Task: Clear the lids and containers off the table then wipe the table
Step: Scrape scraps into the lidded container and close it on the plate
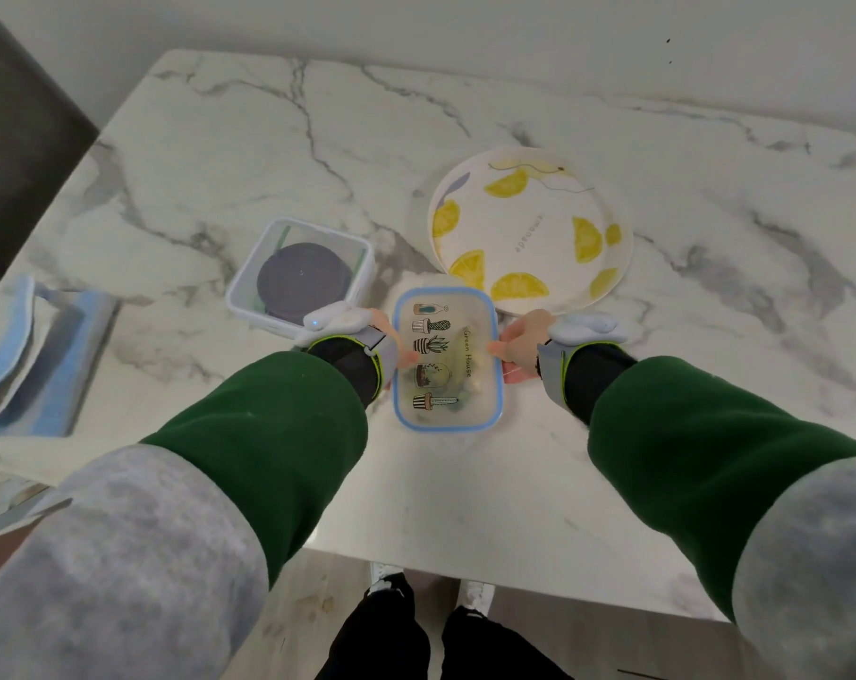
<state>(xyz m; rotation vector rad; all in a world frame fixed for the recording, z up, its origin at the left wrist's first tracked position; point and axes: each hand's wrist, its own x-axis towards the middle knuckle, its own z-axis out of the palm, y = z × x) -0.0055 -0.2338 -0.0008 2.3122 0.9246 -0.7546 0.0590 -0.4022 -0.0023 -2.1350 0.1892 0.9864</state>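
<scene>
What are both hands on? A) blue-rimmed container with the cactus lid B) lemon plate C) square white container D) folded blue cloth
A: the left hand and right hand grip opposite sides of the blue-rimmed container, thumbs lying on its lid.

You hold the clear rectangular plastic container, with its blue-rimmed, cactus-printed lid, between both hands. Your left hand grips its left long side with the thumb on the lid, and your right hand grips the right side likewise. Under it is the white marble table. Just beyond on the left stands a square white-rimmed clear container with a dark round disc inside. Beyond on the right lie stacked round lemon-printed plates. A folded blue-and-white cloth lies at the table's left edge.
</scene>
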